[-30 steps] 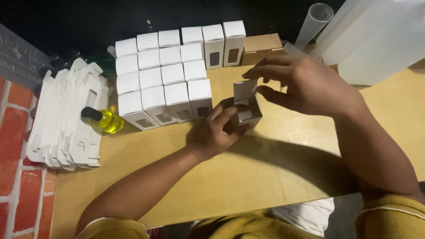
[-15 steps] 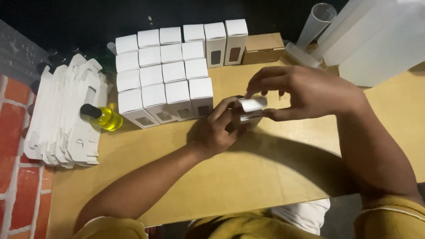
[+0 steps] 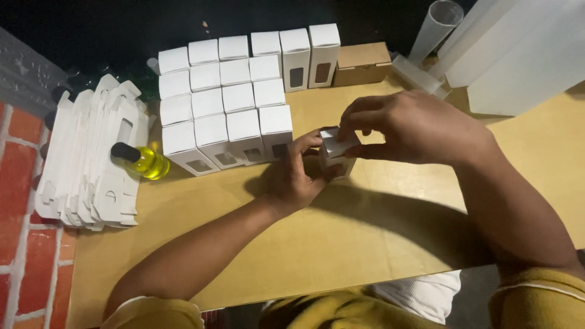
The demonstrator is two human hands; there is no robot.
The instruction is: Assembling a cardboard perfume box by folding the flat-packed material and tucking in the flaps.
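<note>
Brown table (image 3: 378, 256) holds rows of shut white boxes (image 3: 228, 103), and just beside them the left hand (image 3: 298, 176) grips a small white box (image 3: 337, 152) steady while the right hand (image 3: 408, 125) pinches its top flap, maybe folding it.

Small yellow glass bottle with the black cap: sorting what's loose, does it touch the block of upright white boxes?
Apart. The head view shows bare tabletop between the small yellow glass bottle and the nearest upright white box.
</note>
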